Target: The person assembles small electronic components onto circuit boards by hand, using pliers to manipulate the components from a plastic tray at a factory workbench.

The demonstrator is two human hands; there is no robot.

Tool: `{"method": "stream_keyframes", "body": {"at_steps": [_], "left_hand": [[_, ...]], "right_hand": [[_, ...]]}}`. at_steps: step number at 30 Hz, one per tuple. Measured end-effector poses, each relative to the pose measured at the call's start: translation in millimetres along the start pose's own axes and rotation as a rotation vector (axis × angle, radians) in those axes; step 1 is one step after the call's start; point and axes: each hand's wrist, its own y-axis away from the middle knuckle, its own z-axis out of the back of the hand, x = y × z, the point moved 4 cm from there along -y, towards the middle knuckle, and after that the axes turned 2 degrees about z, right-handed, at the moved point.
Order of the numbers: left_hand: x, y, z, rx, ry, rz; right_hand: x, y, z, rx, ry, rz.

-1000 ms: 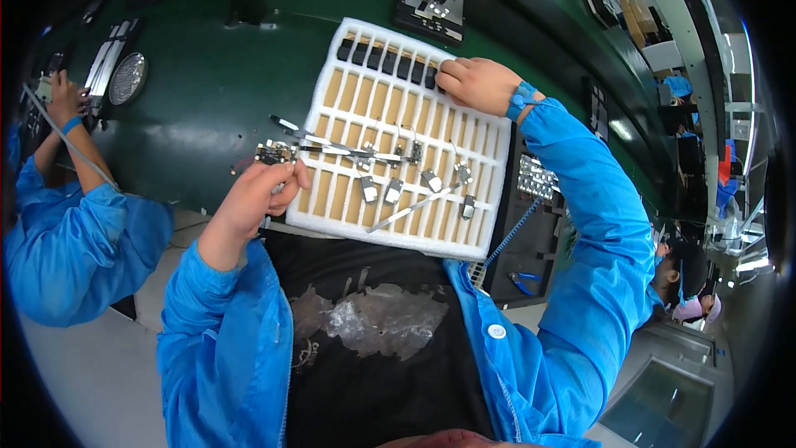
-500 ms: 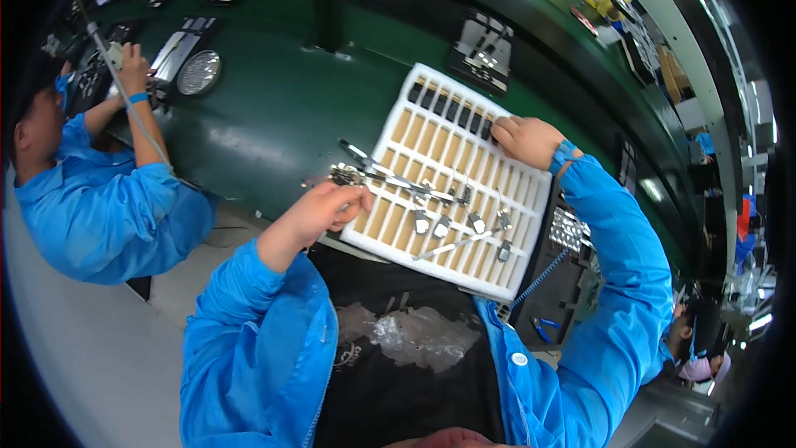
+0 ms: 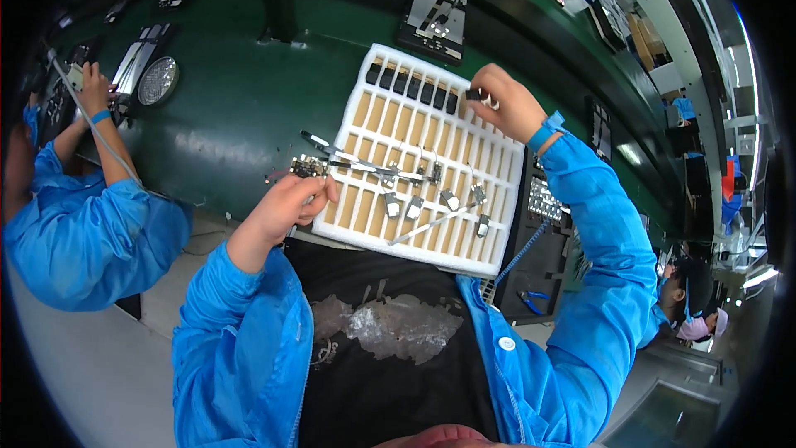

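Note:
My left hand (image 3: 287,207) is closed in a pinch on a small circuit board (image 3: 308,167) at the left edge of a white foam tray (image 3: 464,264). Dark flat strips (image 3: 352,161) run from beside the board across the tray's slots. At the tray's far right corner, my right hand (image 3: 514,108) pinches a small black block (image 3: 475,94), raised above the slots. Similar black blocks (image 3: 412,85) fill part of the far row. Small silvery modules with thin leads (image 3: 414,207) lie over the middle and near slots.
Beyond the tray is a flat device assembly (image 3: 435,21) on the green bench (image 3: 224,116). Right of the tray lie a metallic perforated part (image 3: 543,199), a coiled blue cord (image 3: 522,250) and blue-handled pliers (image 3: 531,302). A co-worker in blue (image 3: 99,232) works at the left.
My right hand has drawn a black block up out of the far row. My left hand keeps its hold on the circuit board. The whole view has shifted, moving the scene leftward.

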Motion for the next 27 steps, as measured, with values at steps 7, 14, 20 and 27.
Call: {"method": "stream_keyframes", "body": {"at_steps": [7, 14, 20, 27], "left_hand": [[-0.7, -0.4, 0.4, -0.001, -0.010, 0.018], [-2.1, 5.2, 3.6, 0.014, -0.038, 0.024], [-16.3, 12.1, -7.2, 0.047, -0.139, -0.002], [-31.2, 19.5, -28.5, 0.109, -0.176, -0.065]], "right_hand": [[-6.9, -24.4, -39.5, -0.588, -0.998, -0.744], [-11.3, -26.4, -60.5, -0.407, -0.890, -1.039], [-10.4, -22.5, -56.9, -0.286, -0.246, -0.826], [7.7, -13.5, -40.2, -0.331, -0.144, -0.824]]}}
